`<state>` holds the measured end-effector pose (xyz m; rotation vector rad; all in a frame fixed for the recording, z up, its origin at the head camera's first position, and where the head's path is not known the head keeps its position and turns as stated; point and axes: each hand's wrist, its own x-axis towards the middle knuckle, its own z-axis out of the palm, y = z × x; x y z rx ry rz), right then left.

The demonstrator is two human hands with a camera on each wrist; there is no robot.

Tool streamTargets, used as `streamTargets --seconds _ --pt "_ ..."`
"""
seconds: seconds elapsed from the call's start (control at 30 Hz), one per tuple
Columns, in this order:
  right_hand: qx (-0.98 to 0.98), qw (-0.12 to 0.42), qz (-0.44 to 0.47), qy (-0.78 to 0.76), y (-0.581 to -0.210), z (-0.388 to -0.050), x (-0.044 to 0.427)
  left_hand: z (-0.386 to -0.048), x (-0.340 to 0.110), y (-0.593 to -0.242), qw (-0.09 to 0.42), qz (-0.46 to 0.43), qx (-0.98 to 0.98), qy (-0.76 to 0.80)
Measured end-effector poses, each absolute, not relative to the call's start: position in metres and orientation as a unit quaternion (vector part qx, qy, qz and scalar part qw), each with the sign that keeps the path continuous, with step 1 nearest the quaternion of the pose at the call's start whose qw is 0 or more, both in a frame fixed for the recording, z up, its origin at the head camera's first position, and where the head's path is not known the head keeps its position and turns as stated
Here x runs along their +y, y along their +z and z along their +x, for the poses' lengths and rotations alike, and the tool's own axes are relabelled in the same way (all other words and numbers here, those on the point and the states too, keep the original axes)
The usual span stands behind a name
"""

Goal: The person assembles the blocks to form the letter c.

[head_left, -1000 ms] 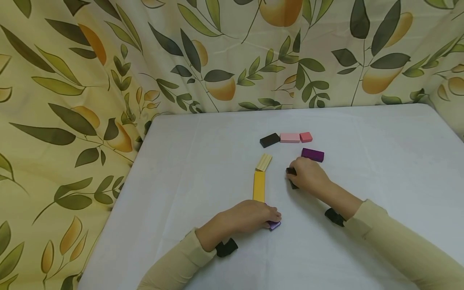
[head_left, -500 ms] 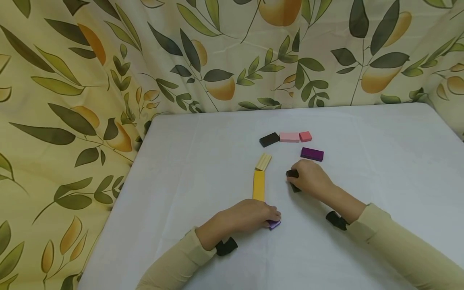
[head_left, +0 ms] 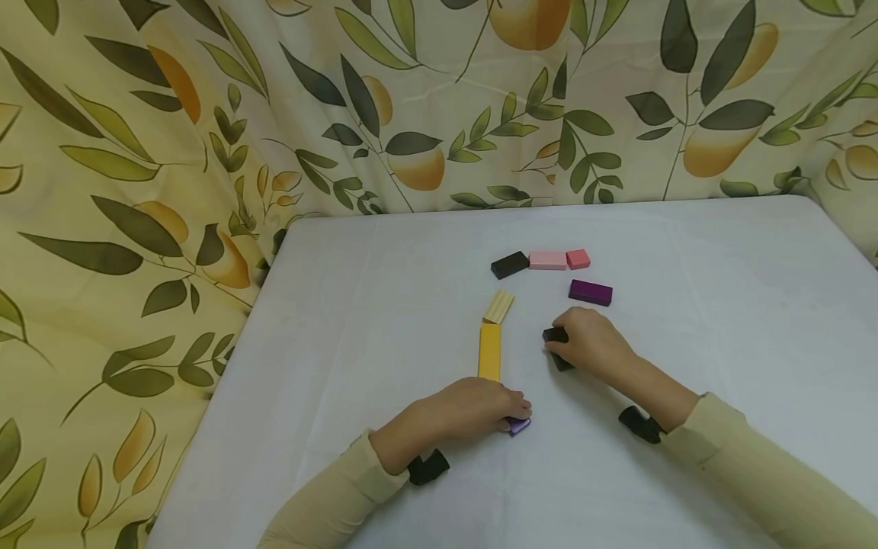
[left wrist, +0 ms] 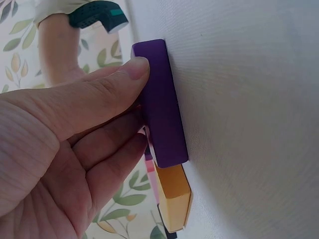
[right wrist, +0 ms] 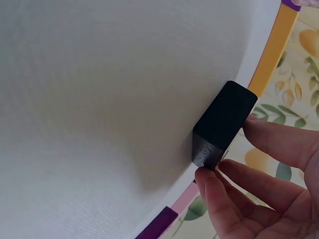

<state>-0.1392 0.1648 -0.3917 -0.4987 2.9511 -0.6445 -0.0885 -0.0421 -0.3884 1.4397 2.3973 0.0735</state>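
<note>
My left hand [head_left: 473,410] pinches a purple block [left wrist: 160,104] lying at the near end of a yellow block [head_left: 490,351]. In the left wrist view the thumb lies on its edge and the fingers are behind it. My right hand [head_left: 591,341] grips a black block [right wrist: 227,114] by its ends and side, low over or on the table; whether it touches the cloth I cannot tell. Just beyond that hand lies a dark purple block [head_left: 591,293]. A ridged cream block [head_left: 498,306] meets the far end of the yellow one at an angle.
Farther back, a black block [head_left: 510,264], a pale pink block [head_left: 548,261] and a short coral block [head_left: 578,259] lie end to end. All rest on a white-covered table [head_left: 384,305]. A patterned curtain [head_left: 425,99] hangs behind and to the left.
My right hand has drawn the black block slightly nearer and to the right, away from the dark purple block. The left hand and its purple block have stayed in place.
</note>
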Motion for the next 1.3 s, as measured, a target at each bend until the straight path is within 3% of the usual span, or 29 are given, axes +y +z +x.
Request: streamTargets --seconds 1.3 --pt "0.960 0.049 -0.162 -0.224 -0.392 -0.108 0.165 -0.089 -0.043 -0.390 0.157 0.519 0.840 0.019"
